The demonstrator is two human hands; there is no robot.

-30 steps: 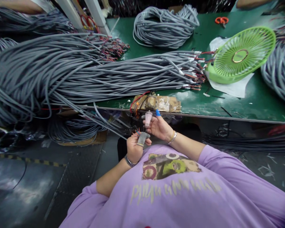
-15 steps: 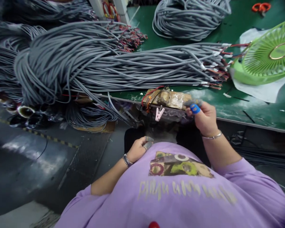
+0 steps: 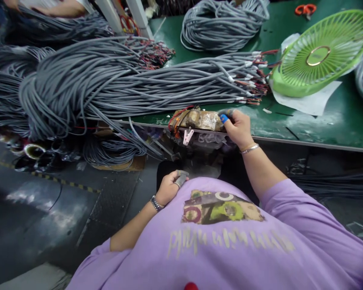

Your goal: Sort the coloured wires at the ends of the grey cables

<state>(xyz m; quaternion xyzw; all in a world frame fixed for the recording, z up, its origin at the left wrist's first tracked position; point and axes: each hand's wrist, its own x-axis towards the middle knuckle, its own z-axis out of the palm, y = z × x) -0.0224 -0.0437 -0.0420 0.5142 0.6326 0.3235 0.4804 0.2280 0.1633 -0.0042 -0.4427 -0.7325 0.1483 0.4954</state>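
My right hand (image 3: 239, 129) rests on the front edge of the green table (image 3: 320, 129). Its fingertips, one in a blue cot, are pinched at the right end of a taped brown block (image 3: 201, 119); what lies between them I cannot make out. Red and black wires leave the block's left end, and a pink clothespin (image 3: 187, 136) hangs just below it. My left hand (image 3: 169, 187) sits curled against my purple shirt with grey cots on its fingers and nothing visible in it. A long bundle of grey cables (image 3: 145, 86) with stripped coloured ends lies behind the block.
A green fan (image 3: 319, 52) lies on white paper (image 3: 308, 102) at the right. A grey cable coil (image 3: 224, 24) and orange scissors (image 3: 304, 9) sit at the back. More cables spill off the table's left end to the floor. Another person's arm (image 3: 60, 8) shows at top left.
My left hand let go of the cable end with coloured wires and dropped, curled, to my shirt. My right hand went from the clothespin up to the right end of the taped block.
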